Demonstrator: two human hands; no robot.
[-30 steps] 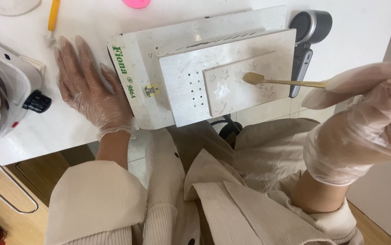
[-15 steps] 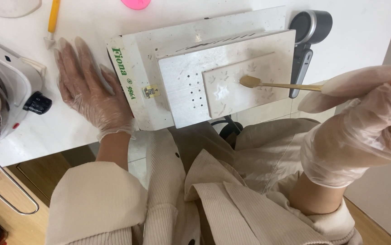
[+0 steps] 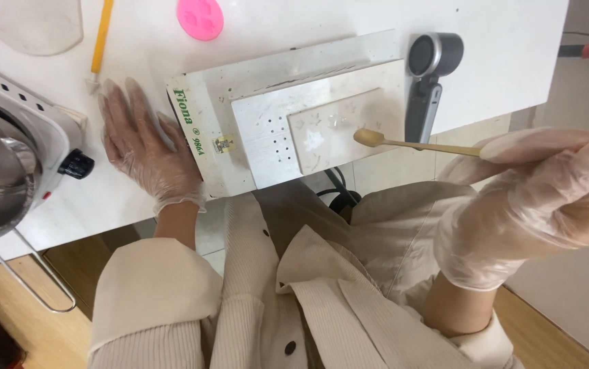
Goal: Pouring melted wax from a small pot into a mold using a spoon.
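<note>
Wooden spoon [image 3: 414,144], thin and pale with a small bowl at its tip, lies level across the right centre of the frame; its bowl hovers at or on the right edge of the small white mould slab [image 3: 329,133], though contact cannot be told.

By size: the white table [image 3: 288,27] fills the upper half of the frame. On it, at centre, sits a white rectangular board [image 3: 202,147] with a white perforated plate [image 3: 267,147] stacked on it, and the mould slab, with star shapes pressed into it, on top. At the left edge stands a white round electric pot with a metal bowl [image 3: 7,171] and a black knob.

The right hand [image 3: 547,198], in a clear plastic glove, is closed around the spoon's handle at right. The left hand [image 3: 141,147], gloved too, lies flat with fingers spread on the table, touching the board's left edge.

A black-and-grey handheld device [image 3: 428,82] lies right of the plates. At the top sit a pink round mould [image 3: 200,17] and a yellow stick [image 3: 100,37].
</note>
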